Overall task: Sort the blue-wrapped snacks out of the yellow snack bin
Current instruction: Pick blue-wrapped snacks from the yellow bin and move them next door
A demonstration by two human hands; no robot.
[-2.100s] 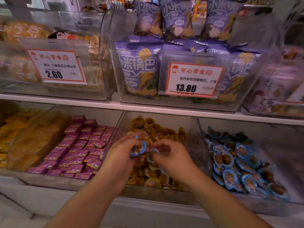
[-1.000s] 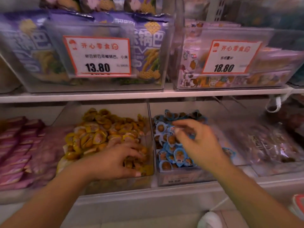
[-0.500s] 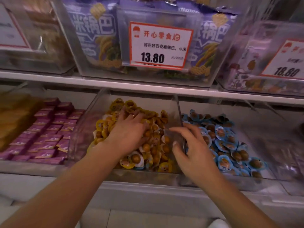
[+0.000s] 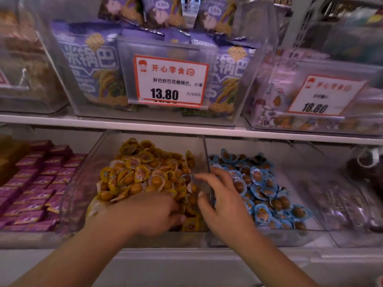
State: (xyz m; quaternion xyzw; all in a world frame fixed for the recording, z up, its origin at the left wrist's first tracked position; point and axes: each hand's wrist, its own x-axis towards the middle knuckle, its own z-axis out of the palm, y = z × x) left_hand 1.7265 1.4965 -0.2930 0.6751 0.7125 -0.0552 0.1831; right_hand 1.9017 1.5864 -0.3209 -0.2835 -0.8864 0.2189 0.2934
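Has drawn the left hand (image 4: 149, 212) back from the middle of the heap, where it lay half a second ago, to the lower front of the clear plastic bin of yellow snacks (image 4: 87, 183), just left of centre frame. Presses it palm down among the yellow-wrapped round snacks (image 4: 141, 170) with fingers curled down into the pile; cannot tell from the blur and the buried fingertips whether that grip has closed on a piece or merely rakes through. Holds the right hand (image 4: 223, 201) much where it was half a second ago, over the thin clear divider wall (image 4: 207, 154) between the two bins, after reaching over the blue pile a second ago. Shows a loose, empty grip there: fingers spread and relaxed, index stretched toward the yellow side, thumb apart, nothing pinched. Leaves the blue-wrapped round snacks (image 4: 259, 189) heaped in the neighbouring clear bin (image 4: 290, 239) at lower right of centre, touching the divider. Reveals no blue wrapper on the exposed top of the yellow heap; hides whatever sits under the left hand at the front. Suggests, as a judgement, one piece already delivered and a fresh search under way at the front corner, with the free hand parked close to take or ferry the next find. Calls for care not to sweep yellow pieces over the low front edge while digging. Leaves the purple snack bags behind the white price card marked 13.80 (image 4: 171, 80), up on the white shelf (image 4: 186, 129), untouched.
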